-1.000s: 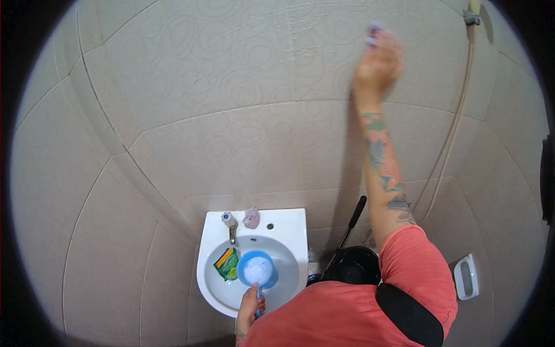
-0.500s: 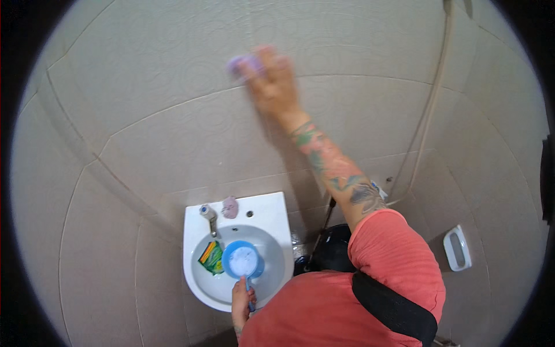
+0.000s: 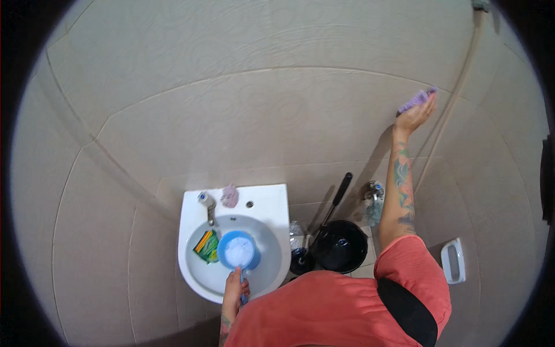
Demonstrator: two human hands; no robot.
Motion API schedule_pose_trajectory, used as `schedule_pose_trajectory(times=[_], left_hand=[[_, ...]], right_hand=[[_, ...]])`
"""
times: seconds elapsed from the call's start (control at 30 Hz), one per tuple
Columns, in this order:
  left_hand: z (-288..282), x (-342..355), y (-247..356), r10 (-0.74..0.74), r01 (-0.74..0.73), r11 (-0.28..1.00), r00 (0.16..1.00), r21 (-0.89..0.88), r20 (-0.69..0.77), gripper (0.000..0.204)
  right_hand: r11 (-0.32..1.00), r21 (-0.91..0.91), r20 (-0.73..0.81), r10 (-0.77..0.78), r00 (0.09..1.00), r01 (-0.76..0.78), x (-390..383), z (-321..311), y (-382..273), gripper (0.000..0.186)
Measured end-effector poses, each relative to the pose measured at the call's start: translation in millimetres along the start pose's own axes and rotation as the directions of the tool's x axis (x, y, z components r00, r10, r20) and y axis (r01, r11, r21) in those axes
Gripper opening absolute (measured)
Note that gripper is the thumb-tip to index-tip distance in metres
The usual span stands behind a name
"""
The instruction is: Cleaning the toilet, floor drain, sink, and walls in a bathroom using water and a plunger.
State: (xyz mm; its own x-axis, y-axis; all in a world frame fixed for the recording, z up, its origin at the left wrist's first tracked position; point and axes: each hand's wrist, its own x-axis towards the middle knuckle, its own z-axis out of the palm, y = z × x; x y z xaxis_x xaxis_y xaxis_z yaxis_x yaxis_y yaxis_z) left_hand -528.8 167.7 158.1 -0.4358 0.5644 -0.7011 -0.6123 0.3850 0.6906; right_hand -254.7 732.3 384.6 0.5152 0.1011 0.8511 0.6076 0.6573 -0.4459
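The right hand (image 3: 414, 115) presses a soft, light purple sponge (image 3: 415, 102) flat against the wall tile at two o'clock, while the left hand (image 3: 234, 291) grips the handle of a foam-filled, likely slippery blue scoop (image 3: 237, 251) in the sink (image 3: 272, 202) at seven o'clock.

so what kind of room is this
Most likely a small tiled bathroom or washroom. A white sink with a tap is fixed to the tiled wall, a shower hose hangs down the wall, and a black bucket stands on the floor.
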Motion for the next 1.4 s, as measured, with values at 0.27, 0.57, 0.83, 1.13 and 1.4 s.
schedule_pose_trajectory(times=[0.27, 0.57, 0.83, 1.13, 1.4], left_hand=[[-7, 3, -13, 0.027, -0.025, 0.998, 0.998, -0.056, 0.048, 0.036], [-7, 5, -17, 0.071, -0.069, 0.997, 0.996, -0.028, 0.052, 0.036], [-9, 4, -12, 0.037, -0.036, 0.999, 0.999, -0.025, 0.038, 0.03], [-12, 15, -5, -0.065, 0.065, 0.998, 0.996, 0.002, 0.054, 0.033], [-12, 8, -5, -0.032, 0.031, 0.999, 0.999, 0.028, 0.016, 0.034]], right_hand=[[0.913, 0.286, 0.438, -0.394, 0.808, 0.291, -155, 44, -277, 0.067], [0.566, 0.724, 0.425, -0.816, 0.391, 0.395, -275, 47, -384, 0.056], [0.908, 0.239, 0.437, -0.417, 0.797, 0.344, -151, 0, -177, 0.046], [0.818, -0.477, 0.01, 0.371, 0.928, -0.322, -19, -66, 75, 0.027], [0.992, -0.094, 0.442, -0.03, 0.897, 0.08, -77, -66, -23, 0.031]])
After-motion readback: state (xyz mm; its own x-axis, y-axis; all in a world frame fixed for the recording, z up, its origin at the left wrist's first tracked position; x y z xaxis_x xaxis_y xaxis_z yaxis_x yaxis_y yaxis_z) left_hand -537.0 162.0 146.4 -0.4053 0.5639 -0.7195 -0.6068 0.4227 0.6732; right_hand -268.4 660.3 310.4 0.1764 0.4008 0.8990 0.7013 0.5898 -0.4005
